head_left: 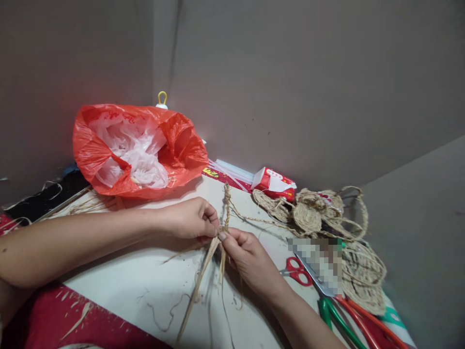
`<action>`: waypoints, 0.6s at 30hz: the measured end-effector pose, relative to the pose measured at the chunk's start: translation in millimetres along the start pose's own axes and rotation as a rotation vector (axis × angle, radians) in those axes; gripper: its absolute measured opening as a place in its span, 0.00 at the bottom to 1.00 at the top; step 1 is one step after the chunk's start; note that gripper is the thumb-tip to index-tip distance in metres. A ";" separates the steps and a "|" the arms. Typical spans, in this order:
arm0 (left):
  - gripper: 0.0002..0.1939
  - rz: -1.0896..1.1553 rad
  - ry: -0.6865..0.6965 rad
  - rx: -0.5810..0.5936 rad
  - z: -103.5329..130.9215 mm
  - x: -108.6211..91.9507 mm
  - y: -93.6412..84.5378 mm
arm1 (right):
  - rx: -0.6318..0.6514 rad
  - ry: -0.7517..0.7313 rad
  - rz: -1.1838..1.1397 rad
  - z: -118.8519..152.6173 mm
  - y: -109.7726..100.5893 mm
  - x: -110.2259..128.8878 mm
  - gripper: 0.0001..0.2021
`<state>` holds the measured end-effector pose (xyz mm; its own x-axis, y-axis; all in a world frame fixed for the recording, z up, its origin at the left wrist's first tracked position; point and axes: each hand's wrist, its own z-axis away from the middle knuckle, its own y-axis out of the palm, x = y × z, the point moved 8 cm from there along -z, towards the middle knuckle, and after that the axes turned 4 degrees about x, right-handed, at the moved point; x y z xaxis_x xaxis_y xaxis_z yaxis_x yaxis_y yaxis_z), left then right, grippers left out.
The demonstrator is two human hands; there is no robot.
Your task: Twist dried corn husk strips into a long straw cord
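Observation:
Near the middle of the white table (138, 281), my left hand (198, 218) pinches straw-coloured fibre strands (199, 286) at the lower end of a thin braid (227, 206). My right hand (245, 249) grips the same braid just beside it, thumb on top. The braid points away from me, and loose strands hang from my fingers toward the near edge. A long thin braided cord (259, 220) runs from beside the braid to the right.
A red plastic bag (98, 165) holding white bags stands at the back left. A red tissue pack (276, 184), coiled fibre pieces (307, 218), red-handled scissors (300, 271) and large shears (341, 320) lie to the right. Grey walls rise behind.

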<state>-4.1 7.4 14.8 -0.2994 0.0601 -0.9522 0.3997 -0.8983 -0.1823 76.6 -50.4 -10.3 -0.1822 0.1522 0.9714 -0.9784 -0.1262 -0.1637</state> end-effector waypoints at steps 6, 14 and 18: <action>0.03 -0.348 0.052 -0.139 11.5 -15.1 -2.6 | -0.016 -0.010 0.116 -0.6 3.8 2.9 0.18; 0.03 0.111 0.251 -0.162 40.5 -80.1 -33.5 | -0.010 0.035 0.178 -4.2 3.8 -5.5 0.15; 0.07 0.258 0.332 -0.386 73.5 -103.7 -73.9 | -0.020 0.049 0.223 -3.7 2.0 -7.0 0.16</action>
<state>-66.3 35.5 145.1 0.1127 0.0494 -0.9924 0.7299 -0.6818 0.0490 75.5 -48.1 -18.1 -0.3986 0.1700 0.9013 -0.9149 -0.1427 -0.3777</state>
